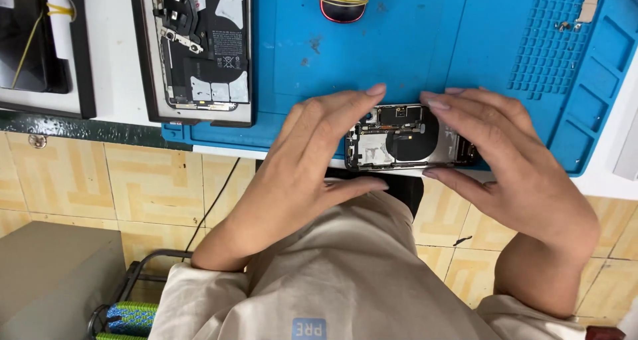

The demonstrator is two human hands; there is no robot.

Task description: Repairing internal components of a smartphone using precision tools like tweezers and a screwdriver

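From the head camera, looking straight down, both hands hold an opened phone body [410, 141] that lies crosswise at the near edge of a blue repair mat [412, 41]. The left hand [312, 147] cups the phone's left end, its fingers curved over the far edge and its thumb stretched along the near edge, so the grip is closed loosely around that end. The right hand [505, 157] does the same at the right end, fingers lying over the far edge and top, thumb pressed against the near side; its fingers hide the phone's right corner. Between the two hands the phone's insides show: a dark round coil in the middle, small boards and metal shields toward the left. The phone rests on the mat, partly over the table's front edge. Farther left on the white tabletop, a second opened phone [203, 44] lies in a dark tray, its battery and flex cables exposed, well apart from the hands. At the mat's far edge sits a dark red-rimmed device [343, 0] bound with a yellow rubber band. A few small screws [565, 26] lie on the mat's gridded section at right. Below, beige trousers and a patterned tile floor [156, 180] fill the lower view.
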